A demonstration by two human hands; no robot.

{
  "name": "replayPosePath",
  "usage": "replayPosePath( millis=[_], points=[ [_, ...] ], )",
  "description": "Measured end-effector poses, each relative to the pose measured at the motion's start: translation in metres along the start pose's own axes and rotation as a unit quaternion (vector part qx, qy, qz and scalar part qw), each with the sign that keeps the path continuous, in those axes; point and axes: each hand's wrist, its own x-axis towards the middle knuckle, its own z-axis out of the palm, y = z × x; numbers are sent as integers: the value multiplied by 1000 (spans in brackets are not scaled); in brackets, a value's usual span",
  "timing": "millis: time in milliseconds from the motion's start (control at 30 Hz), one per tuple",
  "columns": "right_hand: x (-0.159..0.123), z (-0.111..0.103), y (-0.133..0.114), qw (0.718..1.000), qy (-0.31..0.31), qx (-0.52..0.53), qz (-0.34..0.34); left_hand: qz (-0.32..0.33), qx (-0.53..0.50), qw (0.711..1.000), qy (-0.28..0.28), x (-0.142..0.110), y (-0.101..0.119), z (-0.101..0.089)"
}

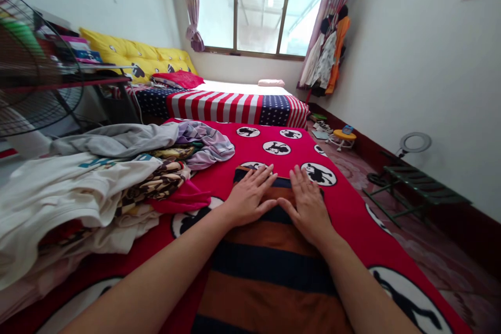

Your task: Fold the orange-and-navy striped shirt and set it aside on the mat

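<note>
Cloth (270, 263), striped, lies lower centre of frame on sheet (348, 219). Left hand (248, 195), right hand (309, 211): palms down, fingers extended, gripping nothing, apparently pressing to flatten fabric. Clothes (97, 209) heaped apart, left of frame.

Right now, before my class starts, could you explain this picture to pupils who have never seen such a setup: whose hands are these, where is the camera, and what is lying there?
There is no machine here: a person works bare-handed. The single picture comes from a camera worn on that person's head, looking forward and down, so the forearms reach in from the bottom edge.

The left hand and right hand lie spread on a brown and navy striped cloth. They rest on it; neither grips anything. Beneath is a red cover with white circles. To the left lies a loose heap of mixed clothes.
</note>
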Motion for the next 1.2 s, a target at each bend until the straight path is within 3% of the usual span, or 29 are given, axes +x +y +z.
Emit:
replayPosePath(
  millis=[67, 133, 233, 333, 400, 467, 533, 600, 833, 900, 967, 1033, 1133, 1200],
  points=[
    [0, 3, 2, 998, -50, 25, -25, -18, -11, 998, -51, -1, -6, 3],
    [0, 6, 8, 995, -88, 28, 45, -81, -5, 995, -66, -3, -13, 6],
    [1, 7, 11, 988, -65, 0, 142, -141, 31, 990, -5, -3, -14, 5],
    [-1, 2, 3, 997, 9, -15, 77, -87, 60, 991, 79, -2, -6, -1],
    [-1, 0, -2, 1000, -2, 10, -10, -28, 45, 997, 55, -1, -4, -2],
    [-1, 1, -2, 997, -53, 41, -36, -23, 17, 1000, -14, -2, -5, 0],
    [0, 4, 0, 995, -83, 53, -6, -54, 1, 996, -65, -2, -8, 4],
    [1, 7, 3, 995, -86, 52, 16, -81, 1, 994, -80, -3, -11, 7],
    [2, 10, 1, 993, -75, 34, 85, -178, 14, 983, -33, -2, -16, 12],
    [0, 9, 0, 993, -61, 35, 100, -200, 21, 980, 4, -2, -17, 10],
    [-1, 5, -1, 995, -17, 41, 89, -183, 30, 980, 67, -2, -16, 5],
    [-3, 0, -2, 997, 32, 63, 18, -109, 20, 988, 105, -2, -13, 0],
    [-4, -5, -5, 986, 1, 105, -127, -10, -26, 999, 31, -1, -7, -3],
    [-4, -4, -6, 987, -43, 100, -118, -19, -33, 999, -36, -1, -4, 0]
  ],
)
